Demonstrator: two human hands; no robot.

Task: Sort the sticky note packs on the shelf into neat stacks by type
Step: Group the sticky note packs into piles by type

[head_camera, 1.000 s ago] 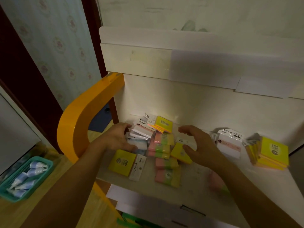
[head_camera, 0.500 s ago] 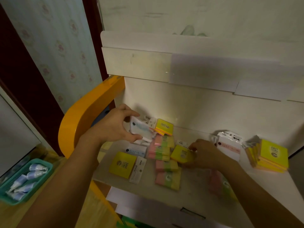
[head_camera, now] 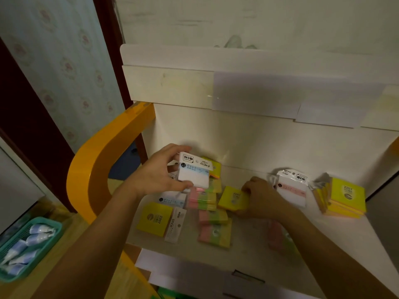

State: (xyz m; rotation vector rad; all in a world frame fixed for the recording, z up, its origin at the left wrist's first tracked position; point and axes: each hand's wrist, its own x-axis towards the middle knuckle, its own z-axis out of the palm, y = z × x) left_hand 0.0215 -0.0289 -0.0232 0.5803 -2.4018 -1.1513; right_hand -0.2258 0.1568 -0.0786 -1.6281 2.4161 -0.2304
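Two packs are in hand at once. A white pack (head_camera: 194, 171) with a blue band is lifted clear of the shelf (head_camera: 248, 253) by the left hand (head_camera: 155, 175), thumb under its lower edge and fingers curled over the top, label toward the camera, probably so its type can be read before it goes to a stack. The right hand (head_camera: 262, 197) lies low on the shelf with its fingers closed on the edge of a yellow pack (head_camera: 232, 198), which sits tilted, one side touching the pink-green packs (head_camera: 203, 199).

Between the hands the rest is unsorted: more pink-green packs (head_camera: 214, 227) lie loosely overlapped toward the front, a second blue-banded pack (head_camera: 172, 199) lies flat just beside them, and a yellow pack (head_camera: 155, 219) with a narrow white strip pack (head_camera: 176, 227) against it sits at the front left. Another yellow one (head_camera: 214, 167) shows behind the lifted pack.

Further right, well apart from the pile, a pink-banded white pack (head_camera: 292, 190) leans near a yellow stack (head_camera: 343, 199), seemingly the sorted side.

A teal basket (head_camera: 46, 253) of small bottles stands lower left, off the shelf.
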